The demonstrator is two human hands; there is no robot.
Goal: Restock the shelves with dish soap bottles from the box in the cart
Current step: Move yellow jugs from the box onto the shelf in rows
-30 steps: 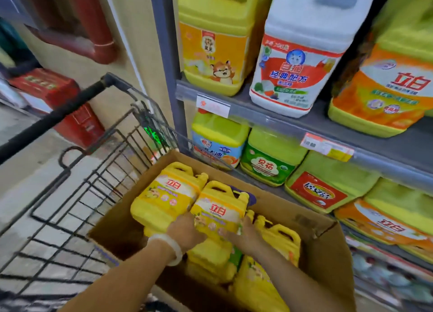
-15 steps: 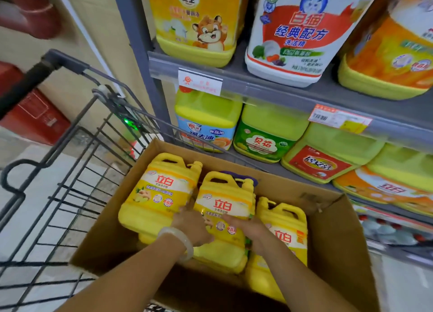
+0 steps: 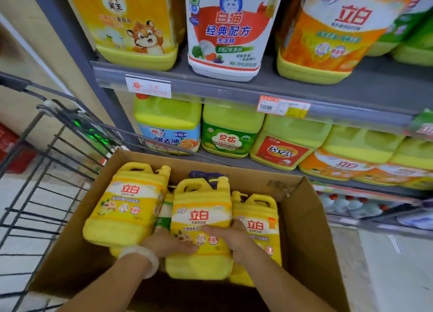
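A wire cart [image 3: 44, 161] stands at the left against grey shelves [image 3: 234, 86] crowded with big soap jugs; a white jug [image 3: 228, 30] on the upper shelf reads 白猫 经典配方. In the cart sits an open cardboard box [image 3: 311, 229] holding three yellow dish soap bottles with handles, each labelled 立白. The left bottle [image 3: 126, 206] leans free. The left hand [image 3: 168, 243], with a pale bracelet [image 3: 143, 260] at its wrist, and the right hand [image 3: 230, 238] both grasp the middle bottle [image 3: 201, 227] by its sides, just beside the right bottle [image 3: 260, 220].
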